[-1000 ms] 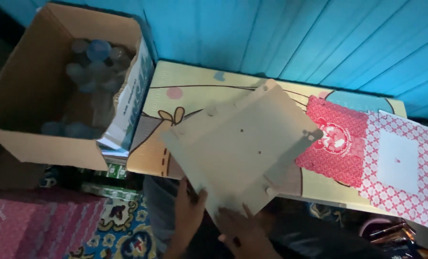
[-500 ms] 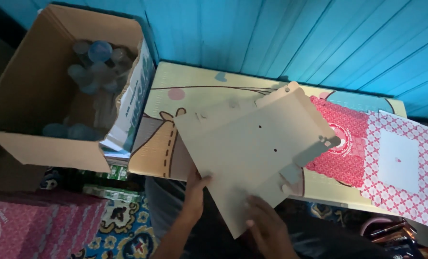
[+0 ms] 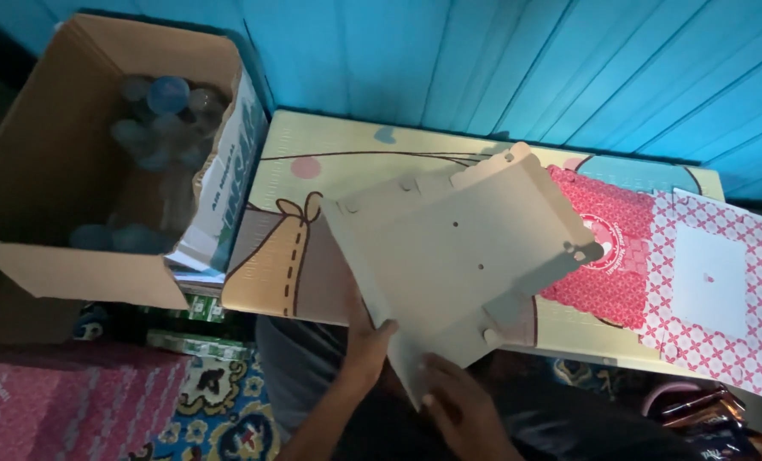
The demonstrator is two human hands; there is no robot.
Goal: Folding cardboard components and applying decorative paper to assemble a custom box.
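A: Status of the hands?

B: Left hand grips the near left edge of the flat cardboard blank; right hand pinches its near corner from below. The blank is held tilted, its far half over the patterned mat.

A: Failure modes?

B: Likely two — the grip sits only at the near edge, so the unsupported far flaps may sag and crease; or they may catch the red printed sheet just beyond the blank and shift it.

A: Farther out?

B: The open carton of bottles, left of the blank and well apart, appears out of reach.
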